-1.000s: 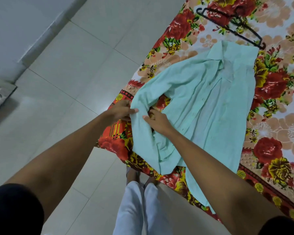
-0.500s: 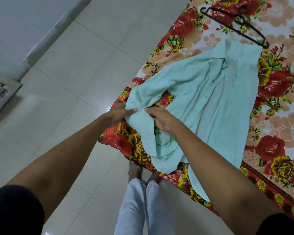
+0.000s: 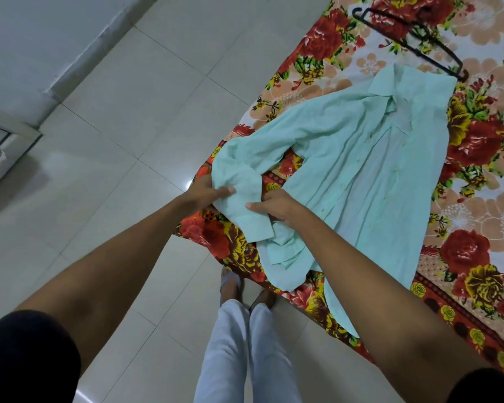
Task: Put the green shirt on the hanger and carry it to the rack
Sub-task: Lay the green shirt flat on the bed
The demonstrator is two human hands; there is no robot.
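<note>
Early in the task, by the look of it: green shirt (image 3: 361,175) not yet on the hanger (image 3: 410,43), rack nowhere in view. Still to do (judging from how things lie): straightening the sleeve, threading the hanger through the shoulders, lifting, carrying off.

Spread flat across the floral bedsheet (image 3: 477,234), front placket up. Collar at the far end, just beside the hanger; hem at the near end, draped over the sheet's edge toward the floor. Long axis running from collar to hem, roughly away from the person and a little to the right. One sleeve bent back from the shoulder, curling toward the near corner of the sheet, cuff end bunched there.

Left hand (image 3: 207,193) at that bunched sleeve, thumb and fingers pinching the cloth from the outer side. Right hand (image 3: 277,206) just beside it, fingers curled over the same sleeve, gripping fabric. Hands close together, apart only by a fold of cloth.

Hanger black, lying flat on the sheet beyond the collar, untouched, hook toward the sheet's far left.
</note>
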